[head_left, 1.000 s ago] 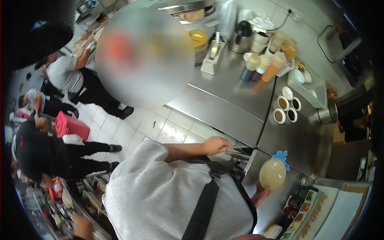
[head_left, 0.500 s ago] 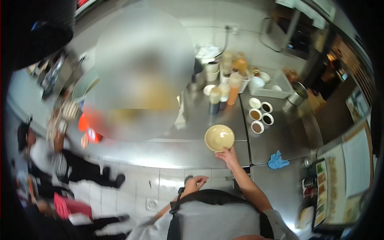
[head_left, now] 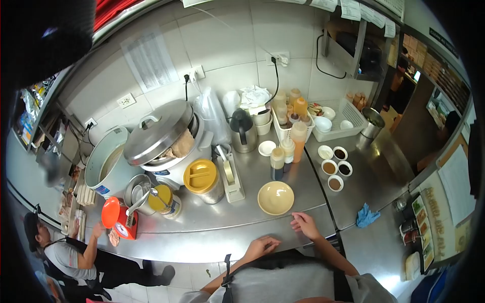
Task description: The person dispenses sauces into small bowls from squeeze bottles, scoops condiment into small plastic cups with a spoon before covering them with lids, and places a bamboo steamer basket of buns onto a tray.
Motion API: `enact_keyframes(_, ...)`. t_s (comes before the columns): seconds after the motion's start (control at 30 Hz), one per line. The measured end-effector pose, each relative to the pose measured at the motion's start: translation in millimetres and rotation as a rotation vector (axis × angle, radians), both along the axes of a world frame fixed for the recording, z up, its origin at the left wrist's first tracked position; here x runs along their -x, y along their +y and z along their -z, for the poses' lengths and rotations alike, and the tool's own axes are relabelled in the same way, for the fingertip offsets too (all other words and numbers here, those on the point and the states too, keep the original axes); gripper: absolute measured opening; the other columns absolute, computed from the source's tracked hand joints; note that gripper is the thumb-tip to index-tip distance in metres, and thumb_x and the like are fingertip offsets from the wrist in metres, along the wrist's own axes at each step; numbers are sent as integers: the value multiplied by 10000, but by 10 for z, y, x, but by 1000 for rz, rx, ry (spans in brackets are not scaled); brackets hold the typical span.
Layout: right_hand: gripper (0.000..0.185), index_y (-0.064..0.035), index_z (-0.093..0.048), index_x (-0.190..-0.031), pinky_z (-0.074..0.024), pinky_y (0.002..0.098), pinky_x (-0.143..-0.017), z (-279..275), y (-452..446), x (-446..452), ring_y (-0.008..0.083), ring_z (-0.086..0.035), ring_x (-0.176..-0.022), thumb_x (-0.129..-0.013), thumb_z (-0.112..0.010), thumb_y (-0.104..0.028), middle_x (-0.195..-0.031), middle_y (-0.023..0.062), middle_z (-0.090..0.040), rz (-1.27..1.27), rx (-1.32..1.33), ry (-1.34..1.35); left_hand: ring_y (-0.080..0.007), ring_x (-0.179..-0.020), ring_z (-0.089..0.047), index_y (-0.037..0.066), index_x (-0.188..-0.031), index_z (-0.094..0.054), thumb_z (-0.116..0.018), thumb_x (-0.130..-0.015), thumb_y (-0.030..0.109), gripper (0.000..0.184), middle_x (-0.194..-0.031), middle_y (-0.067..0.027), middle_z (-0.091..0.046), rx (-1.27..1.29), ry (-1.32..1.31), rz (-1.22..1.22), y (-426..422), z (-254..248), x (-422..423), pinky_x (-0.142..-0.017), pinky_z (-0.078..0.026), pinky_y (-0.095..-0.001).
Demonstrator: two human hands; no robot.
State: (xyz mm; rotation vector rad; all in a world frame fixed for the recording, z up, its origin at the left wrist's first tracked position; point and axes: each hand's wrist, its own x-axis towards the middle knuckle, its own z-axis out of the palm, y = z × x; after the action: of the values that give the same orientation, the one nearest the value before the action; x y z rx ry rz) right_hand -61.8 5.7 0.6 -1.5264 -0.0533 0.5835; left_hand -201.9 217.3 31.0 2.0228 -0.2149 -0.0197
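A cream-coloured bowl [head_left: 276, 198] sits upright on the steel counter in front of me, with nothing visible in it. My right hand [head_left: 306, 225] is just below and to the right of the bowl, apart from it, fingers loosely stretched. Closer to my body, my left hand [head_left: 261, 248] hovers by the counter's front edge, its fingers loosely bent and nothing visible in them. Behind the bowl stand squeeze bottles, one with dark sauce [head_left: 277, 164] and a taller orange one [head_left: 298, 143]. To the right, several small cups of sauces and powders [head_left: 330, 167] are grouped together.
Leftward are a tape dispenser [head_left: 233, 177], a yellow-lidded canister [head_left: 203, 182], a large rice cooker [head_left: 162, 132] and a red scale [head_left: 120, 219]. A steel kettle [head_left: 244, 132] stands at the back. A blue cloth [head_left: 367, 216] lies at right. Another person [head_left: 70, 255] works at far left.
My right hand has let go of the bowl, which now rests on the counter, and has drawn back. The view has shifted, showing the rice cooker and left side sharply.
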Motion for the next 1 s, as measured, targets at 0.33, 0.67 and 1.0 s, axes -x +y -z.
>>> enact_keyframes(0.33,241,-30,-625,-923,-455,242,-646,-2237,331,-1412,80,-552,-708,-966,-547,-254,-762,8,-599,-38,-336,-520,-180,-722,-659,23,-826,-662,-705,-850,163,148,-802,-111,-680,103,36,-288,-415,-91,-453,-649,-506,-289)
enact_keyframes(0.67,602,-30,-484,-1281,-520,320,-781,-4920,666,-3391,161,-575,-924,-821,-749,-315,-1061,110,-576,6,-976,-289,-299,-735,-637,34,-881,-696,-613,-908,220,206,-801,-138,-664,-12,35,-901,-771,273,7,-672,-493,-357)
enact_keyframes(1.0,316,-59,-604,-925,-521,281,-661,-5217,609,-3946,130,-565,-727,-800,-773,-295,-807,49,-576,66,-1017,-506,-297,-721,-582,87,-776,-703,-657,-836,177,118,-732,-101,-604,-277,-113,-1012,-921,300,-63,-649,-460,-398)
